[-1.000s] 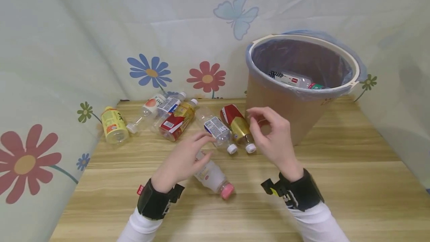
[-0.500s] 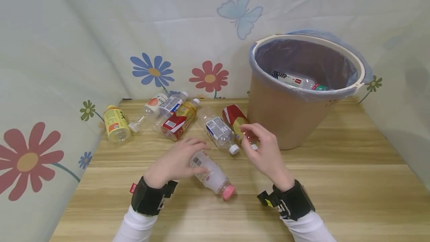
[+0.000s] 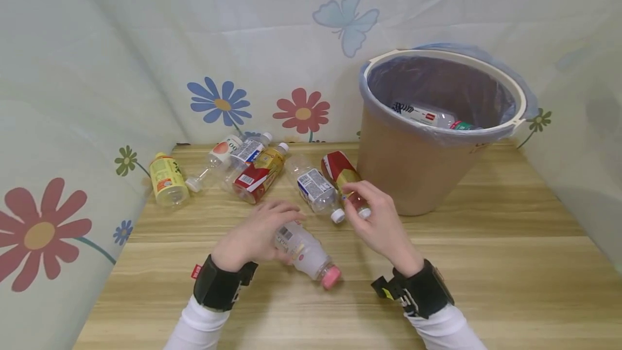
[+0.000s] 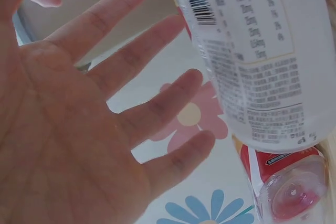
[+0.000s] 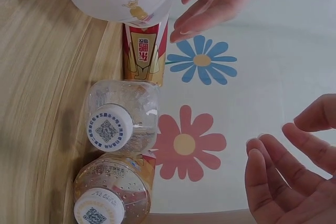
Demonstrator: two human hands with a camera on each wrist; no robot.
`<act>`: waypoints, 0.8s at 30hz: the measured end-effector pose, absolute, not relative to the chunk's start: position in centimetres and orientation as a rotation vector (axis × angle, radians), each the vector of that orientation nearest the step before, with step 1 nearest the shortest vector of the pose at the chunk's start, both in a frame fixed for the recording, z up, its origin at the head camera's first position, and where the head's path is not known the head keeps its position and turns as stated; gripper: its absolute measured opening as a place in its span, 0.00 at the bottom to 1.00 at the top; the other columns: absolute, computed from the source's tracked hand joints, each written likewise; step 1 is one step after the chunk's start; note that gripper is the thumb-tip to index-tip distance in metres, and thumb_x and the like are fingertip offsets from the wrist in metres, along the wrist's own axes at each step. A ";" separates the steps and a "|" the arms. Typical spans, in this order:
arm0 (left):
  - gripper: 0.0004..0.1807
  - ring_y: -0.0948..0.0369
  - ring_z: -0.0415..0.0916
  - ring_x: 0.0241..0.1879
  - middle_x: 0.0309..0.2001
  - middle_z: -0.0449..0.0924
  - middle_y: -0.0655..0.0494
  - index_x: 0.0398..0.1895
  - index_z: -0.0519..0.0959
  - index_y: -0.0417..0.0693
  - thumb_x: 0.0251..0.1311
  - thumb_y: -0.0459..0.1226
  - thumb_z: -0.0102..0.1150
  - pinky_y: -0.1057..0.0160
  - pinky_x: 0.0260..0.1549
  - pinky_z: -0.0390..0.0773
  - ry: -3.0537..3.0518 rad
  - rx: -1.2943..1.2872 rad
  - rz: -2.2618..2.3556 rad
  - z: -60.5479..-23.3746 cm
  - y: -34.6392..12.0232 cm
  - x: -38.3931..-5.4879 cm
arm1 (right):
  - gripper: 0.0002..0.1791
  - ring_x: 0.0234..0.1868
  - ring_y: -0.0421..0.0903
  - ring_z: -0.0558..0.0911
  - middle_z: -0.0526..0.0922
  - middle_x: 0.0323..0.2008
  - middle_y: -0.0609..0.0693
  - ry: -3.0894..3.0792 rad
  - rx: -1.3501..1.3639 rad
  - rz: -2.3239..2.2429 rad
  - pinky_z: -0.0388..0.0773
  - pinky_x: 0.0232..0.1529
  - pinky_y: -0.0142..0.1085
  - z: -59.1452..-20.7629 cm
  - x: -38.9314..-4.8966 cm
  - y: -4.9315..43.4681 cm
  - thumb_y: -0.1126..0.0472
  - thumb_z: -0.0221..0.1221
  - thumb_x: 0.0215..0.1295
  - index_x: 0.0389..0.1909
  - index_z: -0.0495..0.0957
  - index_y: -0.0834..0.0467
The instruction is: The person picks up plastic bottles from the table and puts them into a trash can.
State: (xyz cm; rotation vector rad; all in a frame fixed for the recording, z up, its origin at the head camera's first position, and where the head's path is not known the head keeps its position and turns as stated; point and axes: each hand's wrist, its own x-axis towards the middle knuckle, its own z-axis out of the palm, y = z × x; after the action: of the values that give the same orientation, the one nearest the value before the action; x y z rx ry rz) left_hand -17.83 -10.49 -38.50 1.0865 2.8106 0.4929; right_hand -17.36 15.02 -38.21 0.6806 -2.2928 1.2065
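My left hand reaches over the label end of a frosted white bottle with a pink cap, lying on the table. In the left wrist view its fingers are spread and fairly straight beside the bottle's barcode side. Nothing is held by my right hand, whose fingers are loosely bent. It hovers over the neck end of a red and gold bottle, partly covering it in the head view. Close to its left lies a clear bottle with a white cap and blue-white label.
A tan bin with a blue liner stands at the back right, a clear bottle inside. At the back left lie a yellow-labelled bottle, a peach-labelled bottle, another red and gold bottle and a clear one behind it.
My right hand has come down and left from beside the bin to over the red and gold bottle. The left hand has shifted slightly, its thumb dropping lower by the pink-capped bottle.
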 end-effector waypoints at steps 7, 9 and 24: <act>0.41 0.49 0.62 0.62 0.60 0.72 0.54 0.58 0.74 0.52 0.33 0.41 0.78 0.44 0.63 0.57 2.818 1.123 0.396 -38.8 -10.0 -17.8 | 0.14 0.33 0.40 0.78 0.80 0.37 0.47 -2.334 0.654 1.211 0.81 0.32 0.39 -38.3 -17.4 15.0 0.72 0.58 0.57 0.44 0.80 0.58; 0.40 0.49 0.62 0.62 0.59 0.72 0.53 0.58 0.74 0.52 0.34 0.39 0.78 0.44 0.63 0.57 2.806 1.116 0.382 -38.9 -9.8 -17.7 | 0.14 0.34 0.39 0.78 0.80 0.37 0.46 -2.330 0.660 1.222 0.81 0.32 0.39 -38.4 -17.5 15.1 0.71 0.57 0.58 0.45 0.80 0.56; 0.32 0.52 0.67 0.57 0.53 0.77 0.57 0.51 0.79 0.58 0.35 0.36 0.76 0.42 0.63 0.55 2.848 1.082 0.285 -40.4 -8.5 -17.8 | 0.13 0.31 0.46 0.78 0.81 0.36 0.54 -2.312 0.661 1.204 0.81 0.30 0.44 -36.1 -16.3 14.5 0.77 0.57 0.55 0.42 0.79 0.66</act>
State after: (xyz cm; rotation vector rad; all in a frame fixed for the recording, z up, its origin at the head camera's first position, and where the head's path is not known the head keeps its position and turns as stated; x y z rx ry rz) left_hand -17.84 -8.51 -40.36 1.0816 2.8475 0.2847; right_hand -16.32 14.55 -36.13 0.6611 -2.3120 1.2038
